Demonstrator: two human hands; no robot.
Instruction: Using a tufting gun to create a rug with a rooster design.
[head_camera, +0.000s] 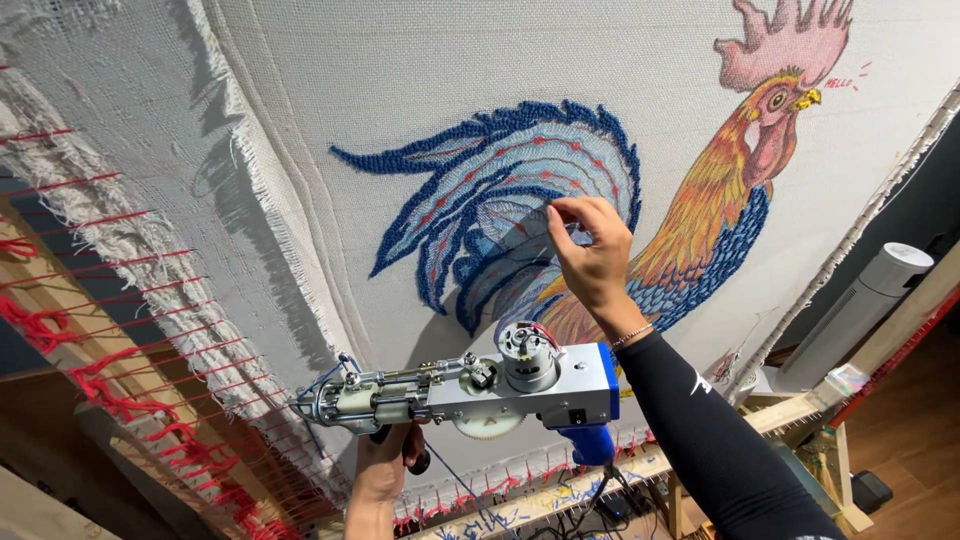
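The right hand (590, 255) is raised to the stretched backing cloth (400, 90), thumb and fingertips pinched together on the blue tufted tail (500, 200) of the rooster design (700, 190) — it looks like a check or a pluck at a loose yarn, though what is between the fingers is too small to tell. Below, the left hand (385, 465) is closed around the lower grip of the tufting gun (470, 390), holding it level and off the cloth — the tufting itself seems paused, and going on would call for bringing the needle end back square to the fabric.
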